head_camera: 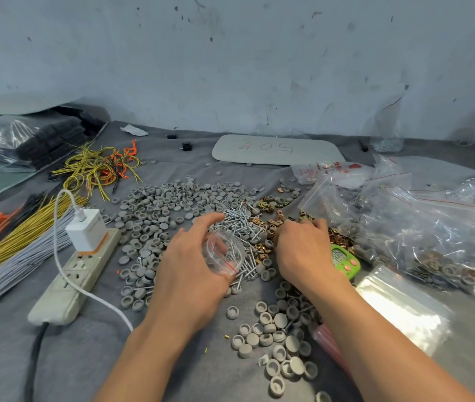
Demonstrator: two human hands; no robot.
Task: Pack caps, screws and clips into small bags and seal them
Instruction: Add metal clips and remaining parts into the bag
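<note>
My left hand point(192, 265) holds a small clear zip bag point(224, 253) with a red seal line, its mouth held open over the table. Behind it lies a heap of silver screws point(240, 224). My right hand point(300, 250) rests palm down on the brass clips point(276, 227), fingers curled into the pile; what they hold is hidden. Grey round caps point(158, 210) spread widely across the grey cloth, with another cluster of caps point(279, 338) between my forearms.
A power strip with a white charger point(85, 233) lies at left beside bundles of yellow, grey and orange wires point(12, 242). Filled clear bags point(433, 227) pile up at right. A green timer point(343, 261) and a stack of empty bags point(398, 306) sit near my right wrist.
</note>
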